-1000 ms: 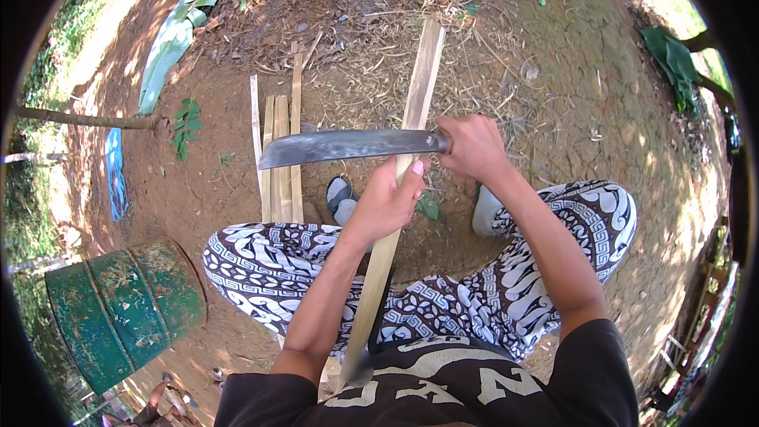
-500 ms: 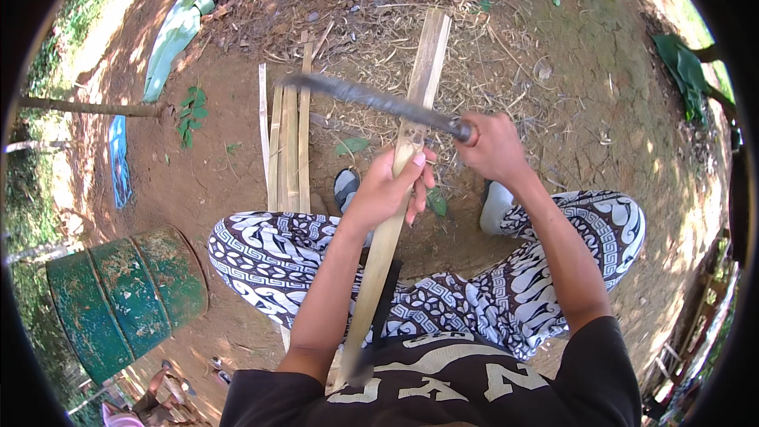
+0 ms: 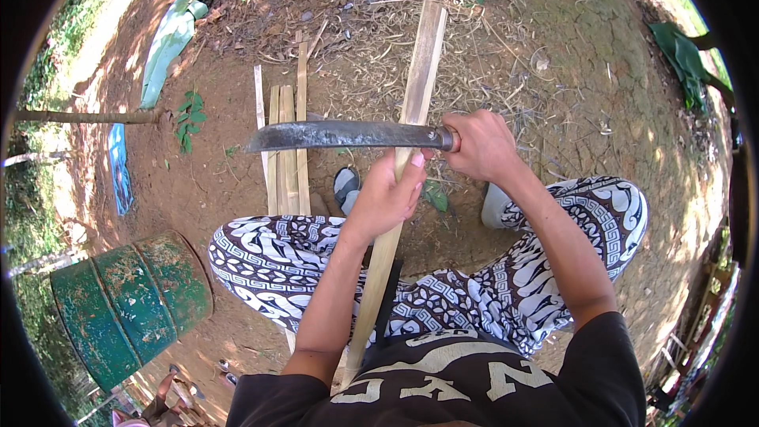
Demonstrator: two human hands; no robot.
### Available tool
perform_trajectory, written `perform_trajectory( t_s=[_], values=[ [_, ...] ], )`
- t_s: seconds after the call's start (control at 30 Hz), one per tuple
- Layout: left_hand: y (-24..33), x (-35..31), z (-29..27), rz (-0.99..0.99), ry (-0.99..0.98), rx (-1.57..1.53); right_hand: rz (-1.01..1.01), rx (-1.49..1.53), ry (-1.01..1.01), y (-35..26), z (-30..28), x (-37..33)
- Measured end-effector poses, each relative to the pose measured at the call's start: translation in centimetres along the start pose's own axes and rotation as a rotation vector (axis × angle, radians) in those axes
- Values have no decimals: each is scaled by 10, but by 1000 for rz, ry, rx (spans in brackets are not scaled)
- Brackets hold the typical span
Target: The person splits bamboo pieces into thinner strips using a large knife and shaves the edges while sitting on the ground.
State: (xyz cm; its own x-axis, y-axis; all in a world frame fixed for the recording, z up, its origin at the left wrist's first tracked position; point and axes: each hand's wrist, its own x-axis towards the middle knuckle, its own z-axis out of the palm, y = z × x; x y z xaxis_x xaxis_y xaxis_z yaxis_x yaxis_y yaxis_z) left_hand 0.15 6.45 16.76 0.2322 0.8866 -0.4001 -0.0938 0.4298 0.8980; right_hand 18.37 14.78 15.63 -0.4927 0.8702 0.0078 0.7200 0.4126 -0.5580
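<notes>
A long, pale bamboo strip (image 3: pixel 421 71) runs from in front of my chest out over the ground between my knees. My left hand (image 3: pixel 390 194) is wrapped round it near its middle. In my right hand (image 3: pixel 482 145) is the handle of a machete (image 3: pixel 340 135), gripped just right of the strip. Its dark, slightly curved blade lies crosswise over the strip, right above my left hand, with the tip pointing left. Several split bamboo strips (image 3: pixel 286 146) lie side by side on the ground beyond my left knee.
A rusty green metal drum (image 3: pixel 130 304) lies on the left. Thin shavings (image 3: pixel 506 83) litter the brown soil ahead. A long green leaf (image 3: pixel 170 43) and a blue plastic piece (image 3: pixel 118 170) are at the left. Part of another person (image 3: pixel 162 403) shows at the lower left.
The machete has come nearer to me along the strip, its blade turning from slanted to almost level. My right hand has shifted slightly left and closer to my left hand.
</notes>
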Motion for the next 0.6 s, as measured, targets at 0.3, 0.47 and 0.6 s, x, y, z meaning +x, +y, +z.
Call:
perform_trajectory(
  t_s=[0.3, 0.47, 0.6],
  values=[
    [-31, 9, -4, 92, 39, 192, 0, -51, 1, 21, 22, 2],
    [-21, -7, -8, -84, 84, -64, 591, -207, 194, 117, -11, 14],
    [-9, 0, -13, -49, 2, -62, 506, -22, 336, 90, -37, 16]
  ],
)
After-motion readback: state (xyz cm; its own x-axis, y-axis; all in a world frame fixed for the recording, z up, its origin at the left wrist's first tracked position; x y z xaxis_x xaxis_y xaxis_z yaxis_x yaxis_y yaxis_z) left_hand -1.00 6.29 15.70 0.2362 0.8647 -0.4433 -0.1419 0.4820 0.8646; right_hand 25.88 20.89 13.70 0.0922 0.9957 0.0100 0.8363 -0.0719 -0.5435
